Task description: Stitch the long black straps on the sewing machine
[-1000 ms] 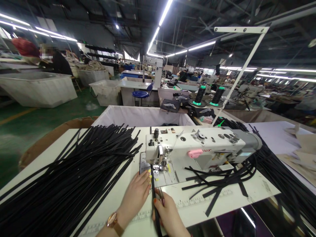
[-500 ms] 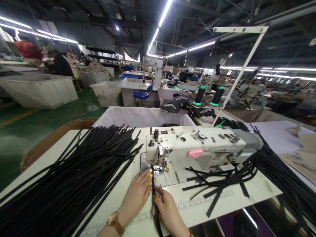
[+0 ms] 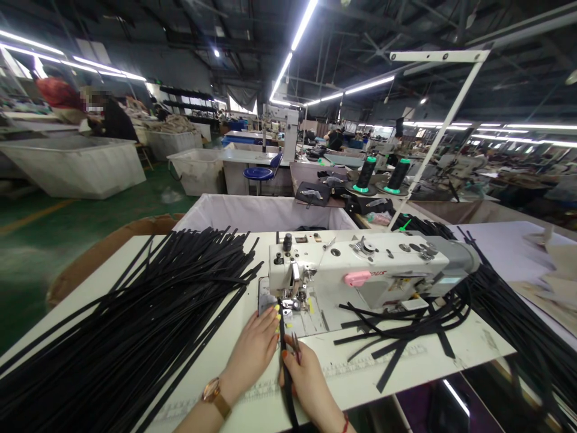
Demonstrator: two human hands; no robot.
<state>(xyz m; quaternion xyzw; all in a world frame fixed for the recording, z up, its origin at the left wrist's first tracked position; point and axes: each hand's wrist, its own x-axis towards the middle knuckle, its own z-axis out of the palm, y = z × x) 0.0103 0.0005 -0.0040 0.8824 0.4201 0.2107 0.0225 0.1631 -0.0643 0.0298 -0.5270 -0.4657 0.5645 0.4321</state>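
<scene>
A white sewing machine stands on the pale table. A black strap runs from under its presser foot toward the table's front edge. My left hand lies beside the strap just in front of the needle area, fingers close together, fingertips touching the strap's left edge. My right hand grips the strap lower down between thumb and fingers. Small scissors also sit in that hand, blades pointing up toward the machine.
Many black straps cover the table's left side. More strips lie right of the needle, below the machine arm. Thread cones, a thread stand and a lined bin are behind. People work at the far left.
The whole view has shifted slightly, with the machine and hands a little further right in the picture. Both hands keep nearly the same place along the strap.
</scene>
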